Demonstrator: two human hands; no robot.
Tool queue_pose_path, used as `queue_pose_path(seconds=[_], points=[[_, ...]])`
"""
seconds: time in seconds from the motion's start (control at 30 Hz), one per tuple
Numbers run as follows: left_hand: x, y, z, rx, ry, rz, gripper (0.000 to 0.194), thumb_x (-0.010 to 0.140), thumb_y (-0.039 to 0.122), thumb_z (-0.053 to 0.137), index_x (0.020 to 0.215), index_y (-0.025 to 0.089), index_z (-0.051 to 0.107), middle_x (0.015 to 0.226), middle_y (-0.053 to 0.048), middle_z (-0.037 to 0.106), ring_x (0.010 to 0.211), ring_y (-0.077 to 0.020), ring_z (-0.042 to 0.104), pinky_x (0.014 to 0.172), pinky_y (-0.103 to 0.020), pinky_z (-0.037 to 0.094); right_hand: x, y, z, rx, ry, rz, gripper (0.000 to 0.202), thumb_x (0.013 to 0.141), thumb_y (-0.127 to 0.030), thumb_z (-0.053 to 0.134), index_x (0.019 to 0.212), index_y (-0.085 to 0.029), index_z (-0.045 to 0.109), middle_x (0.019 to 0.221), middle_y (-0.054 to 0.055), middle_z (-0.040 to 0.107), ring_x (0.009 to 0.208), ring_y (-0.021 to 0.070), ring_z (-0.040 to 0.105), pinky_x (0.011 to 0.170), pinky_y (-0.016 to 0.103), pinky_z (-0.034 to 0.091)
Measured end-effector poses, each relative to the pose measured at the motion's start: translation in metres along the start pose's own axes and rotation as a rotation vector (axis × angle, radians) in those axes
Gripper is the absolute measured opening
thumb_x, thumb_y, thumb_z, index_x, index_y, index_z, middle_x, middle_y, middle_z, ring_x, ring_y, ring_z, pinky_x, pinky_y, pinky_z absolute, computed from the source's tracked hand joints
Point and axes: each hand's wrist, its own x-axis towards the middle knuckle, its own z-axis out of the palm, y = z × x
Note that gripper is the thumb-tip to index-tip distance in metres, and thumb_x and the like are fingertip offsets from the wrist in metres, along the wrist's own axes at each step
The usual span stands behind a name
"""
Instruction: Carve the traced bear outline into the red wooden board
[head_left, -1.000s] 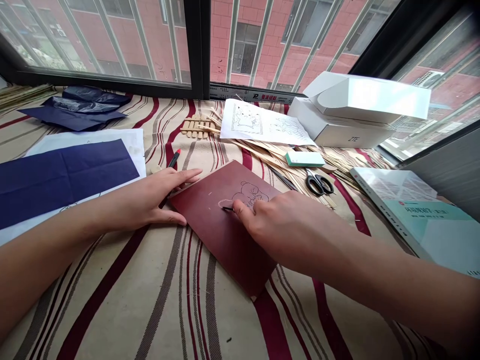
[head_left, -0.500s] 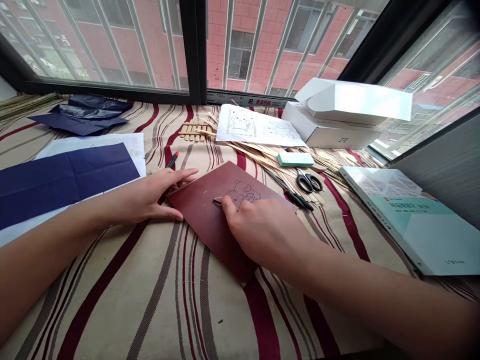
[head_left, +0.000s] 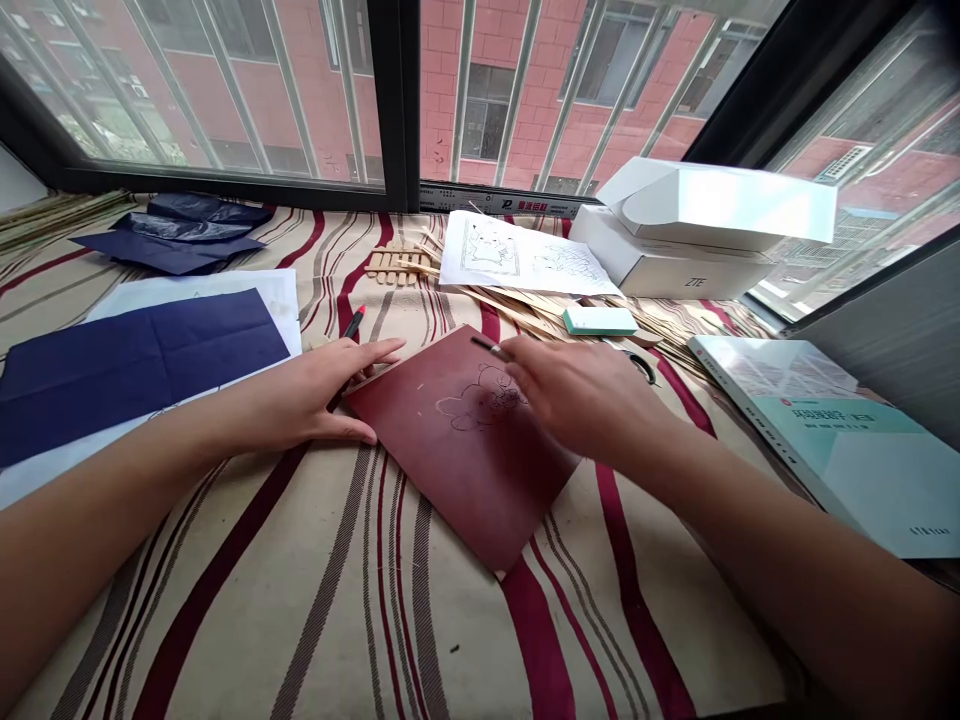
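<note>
A reddish-brown square board [head_left: 480, 480] lies turned cornerwise on the striped cloth, with a dark line drawing [head_left: 487, 395] on its upper part. My left hand [head_left: 345, 385] rests at the board's left corner, thumb and fingers spread. Over the board's upper right edge, my right hand [head_left: 574, 390] is closed round a thin dark tool [head_left: 489, 348] whose tip points left above the drawing. The fingertips gripping it are partly hidden. A pen with a red end [head_left: 355, 322] lies just beyond my left hand.
Behind the board are printed sheets [head_left: 525, 255], thin wooden strips [head_left: 517, 310], a green-and-white block [head_left: 600, 321] and partly hidden scissors [head_left: 643, 368]. A white box [head_left: 682, 270] and a book [head_left: 832, 430] stand right; dark blue paper [head_left: 142, 365] lies left.
My right hand has moved up and away with the tool, uncovering more of the drawing and the board's lower right. My left hand stays at the corner. The view has shifted slightly.
</note>
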Motion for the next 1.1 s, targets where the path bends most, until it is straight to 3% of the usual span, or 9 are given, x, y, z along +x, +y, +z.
queue_pose_path(seconds=[0.03,0.1,0.33,0.53,0.7,0.83,1.1], points=[[0.0,0.001,-0.001,0.007,-0.002,0.001,0.116,0.08,0.087,0.074,0.173,0.028,0.04,0.16,-0.017,0.061,0.143,-0.0429,0.059,0.121,-0.055,0.049,0.004,0.01,0.005,0.0,0.022,0.051,0.036,0.115,-0.028,0.04,0.136,-0.018,0.067,0.12,0.014,0.083,0.095,0.0294,0.079,0.061,0.035,0.03],[0.0,0.001,-0.002,0.029,0.011,0.011,0.114,0.082,0.089,0.071,0.172,0.027,0.041,0.156,-0.017,0.064,0.138,-0.0417,0.062,0.119,-0.054,0.051,0.008,0.022,0.014,-0.003,-0.019,0.077,0.038,0.116,-0.031,0.039,0.138,-0.017,0.067,0.124,0.015,0.082,0.1,0.0303,0.078,0.064,0.034,0.03],[0.0,-0.012,-0.002,0.133,0.162,0.077,0.101,0.086,0.093,0.062,0.165,0.032,0.051,0.137,-0.013,0.073,0.116,-0.0367,0.068,0.112,-0.051,0.054,0.001,0.022,0.013,-0.011,-0.025,0.025,0.043,0.115,-0.032,0.037,0.143,-0.016,0.066,0.11,0.015,0.085,0.092,0.031,0.078,0.064,0.036,0.025],[-0.001,0.001,-0.005,0.16,0.179,-0.045,0.103,0.09,0.095,0.047,0.164,0.024,0.052,0.121,-0.014,0.076,0.096,-0.0349,0.071,0.096,-0.051,0.059,-0.011,0.026,0.011,-0.058,-0.052,-0.04,0.043,0.115,-0.035,0.037,0.136,-0.017,0.07,0.092,0.011,0.083,0.076,0.0277,0.073,0.061,0.036,0.019],[-0.003,0.011,-0.004,0.091,0.189,-0.125,0.093,0.091,0.081,0.055,0.165,0.024,0.048,0.135,-0.015,0.073,0.105,-0.0359,0.074,0.102,-0.05,0.059,-0.013,0.03,0.009,-0.023,-0.077,-0.046,0.044,0.113,-0.034,0.037,0.137,-0.018,0.07,0.095,0.01,0.084,0.075,0.0264,0.071,0.061,0.035,0.021],[-0.004,0.015,-0.001,0.066,0.16,-0.164,0.088,0.091,0.068,0.058,0.165,0.022,0.046,0.138,-0.016,0.072,0.11,-0.0369,0.074,0.105,-0.053,0.059,-0.007,0.033,0.013,0.015,0.002,0.034,0.044,0.114,-0.034,0.037,0.14,-0.018,0.069,0.107,0.013,0.084,0.085,0.0293,0.075,0.064,0.035,0.027],[-0.003,0.023,0.0,-0.054,0.151,-0.181,0.086,0.09,0.075,0.062,0.159,0.026,0.051,0.142,-0.016,0.072,0.119,-0.0393,0.074,0.108,-0.055,0.062,0.003,0.029,0.018,0.228,-0.006,0.059,0.044,0.114,-0.032,0.041,0.142,-0.019,0.071,0.115,0.013,0.084,0.101,0.031,0.077,0.072,0.034,0.038]])
